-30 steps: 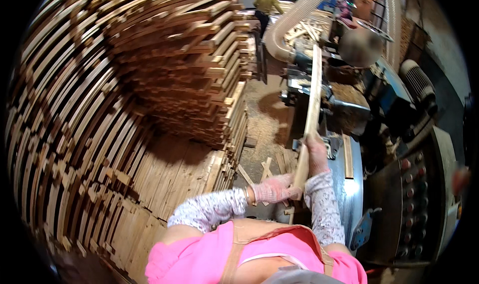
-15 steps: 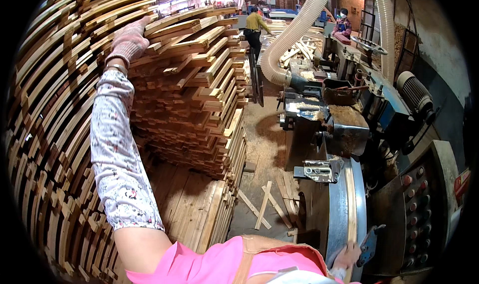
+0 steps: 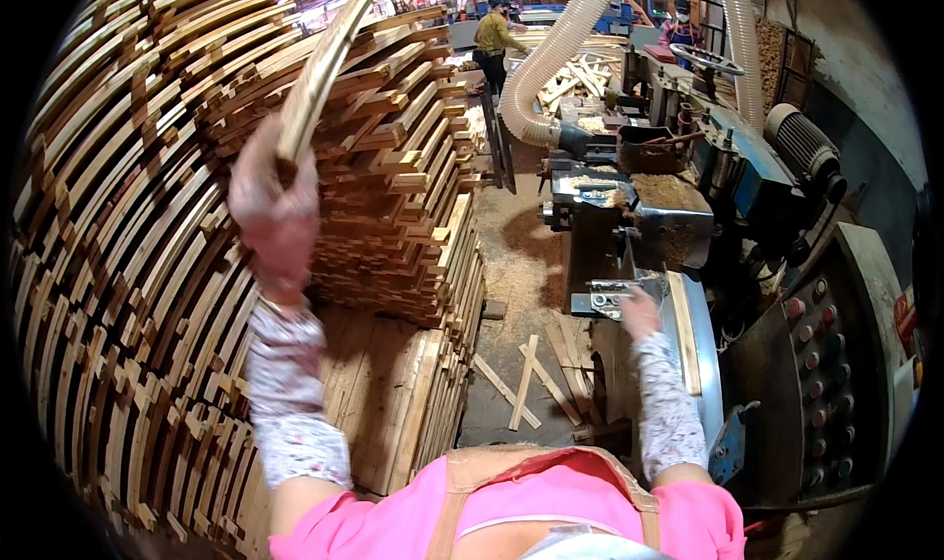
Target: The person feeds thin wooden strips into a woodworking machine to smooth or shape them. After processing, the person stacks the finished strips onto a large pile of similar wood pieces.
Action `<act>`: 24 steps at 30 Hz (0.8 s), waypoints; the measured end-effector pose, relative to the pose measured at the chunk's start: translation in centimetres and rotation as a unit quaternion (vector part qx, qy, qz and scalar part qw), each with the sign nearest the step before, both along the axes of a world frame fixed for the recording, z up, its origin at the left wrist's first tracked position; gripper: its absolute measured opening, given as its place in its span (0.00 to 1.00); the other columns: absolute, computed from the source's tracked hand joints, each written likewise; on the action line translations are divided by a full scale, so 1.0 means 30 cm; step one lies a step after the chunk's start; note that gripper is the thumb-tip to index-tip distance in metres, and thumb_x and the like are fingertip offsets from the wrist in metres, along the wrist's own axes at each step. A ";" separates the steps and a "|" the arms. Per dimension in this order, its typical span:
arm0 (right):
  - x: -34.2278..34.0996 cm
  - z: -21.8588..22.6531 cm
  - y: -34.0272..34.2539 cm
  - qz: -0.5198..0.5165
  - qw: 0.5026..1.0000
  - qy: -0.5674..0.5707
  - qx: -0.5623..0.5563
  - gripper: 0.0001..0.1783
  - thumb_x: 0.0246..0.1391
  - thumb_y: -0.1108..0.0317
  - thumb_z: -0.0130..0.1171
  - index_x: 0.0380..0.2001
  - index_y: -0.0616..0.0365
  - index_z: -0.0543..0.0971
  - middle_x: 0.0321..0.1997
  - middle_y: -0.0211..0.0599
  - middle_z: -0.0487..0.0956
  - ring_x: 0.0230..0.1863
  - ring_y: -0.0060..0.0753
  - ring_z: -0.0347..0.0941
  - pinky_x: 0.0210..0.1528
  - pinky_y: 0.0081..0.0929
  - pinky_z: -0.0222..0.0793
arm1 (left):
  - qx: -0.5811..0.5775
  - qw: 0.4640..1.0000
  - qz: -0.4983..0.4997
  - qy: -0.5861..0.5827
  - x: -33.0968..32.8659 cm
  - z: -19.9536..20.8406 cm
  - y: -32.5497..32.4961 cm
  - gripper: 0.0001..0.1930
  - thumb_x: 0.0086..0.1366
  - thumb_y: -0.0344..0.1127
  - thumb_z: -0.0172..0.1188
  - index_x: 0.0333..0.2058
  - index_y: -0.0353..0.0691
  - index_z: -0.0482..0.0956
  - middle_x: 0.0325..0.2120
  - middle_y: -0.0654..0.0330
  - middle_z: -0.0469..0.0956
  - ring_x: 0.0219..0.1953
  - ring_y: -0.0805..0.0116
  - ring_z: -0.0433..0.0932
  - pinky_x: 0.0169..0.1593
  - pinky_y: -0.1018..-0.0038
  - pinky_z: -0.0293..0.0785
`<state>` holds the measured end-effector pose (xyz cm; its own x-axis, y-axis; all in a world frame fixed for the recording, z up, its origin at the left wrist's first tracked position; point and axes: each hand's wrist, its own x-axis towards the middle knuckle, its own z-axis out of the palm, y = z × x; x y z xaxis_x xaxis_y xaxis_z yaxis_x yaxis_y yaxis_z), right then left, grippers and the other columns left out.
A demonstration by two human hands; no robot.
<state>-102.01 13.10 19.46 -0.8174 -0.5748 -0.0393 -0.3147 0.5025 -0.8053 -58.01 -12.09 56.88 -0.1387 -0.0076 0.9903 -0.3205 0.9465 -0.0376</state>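
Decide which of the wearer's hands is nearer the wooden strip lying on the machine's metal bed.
Right. The right hand is just left of the wooden strip, by the metal bracket; the left hand is far off to the left, by the stacked wood, holding another strip.

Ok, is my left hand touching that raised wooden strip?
Touching: the head view shows the left hand gripping the lower end of the raised wooden strip.

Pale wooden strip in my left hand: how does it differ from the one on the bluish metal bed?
The held pale wooden strip is raised in the gloved left hand; the pale wooden bed strip lies unheld on the bluish metal bed. The held strip reaches the picture's top edge; the bed strip doesn't. Both are long and narrow.
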 end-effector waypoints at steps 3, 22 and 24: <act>0.418 0.388 -0.223 0.300 0.900 -0.172 -0.267 0.47 0.68 0.58 0.62 0.81 0.58 0.52 0.77 0.52 0.68 0.74 0.38 0.68 0.71 0.34 0.67 | 0.040 0.992 -0.023 0.119 -0.142 -0.307 0.205 0.26 0.66 0.24 0.69 0.61 0.33 0.73 0.61 0.45 0.76 0.62 0.49 0.78 0.62 0.62 0.86; 0.654 0.176 0.791 0.022 0.993 0.005 0.112 0.46 0.50 0.62 0.66 0.75 0.43 0.66 0.58 0.50 0.82 0.56 0.51 0.79 0.60 0.46 0.75 | 0.878 0.339 -0.337 0.019 -0.730 -1.445 0.609 0.21 0.74 0.46 0.61 0.53 0.32 0.77 0.37 0.50 0.82 0.33 0.54 0.85 0.36 0.60 0.85; 0.706 0.084 1.005 -0.050 0.972 0.134 0.188 0.41 0.49 0.62 0.68 0.70 0.42 0.72 0.52 0.47 0.82 0.53 0.57 0.78 0.56 0.50 0.75 | 0.886 0.365 -0.287 0.009 -0.707 -1.432 0.596 0.19 0.73 0.42 0.62 0.51 0.31 0.77 0.35 0.49 0.83 0.31 0.56 0.85 0.35 0.60 0.86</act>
<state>-80.82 43.26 21.98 -0.8782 -0.4782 -0.0092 -0.4221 0.7839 -0.4554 -79.22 5.80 13.93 -0.6142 -0.6131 -0.4969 -0.0360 -0.6073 0.7937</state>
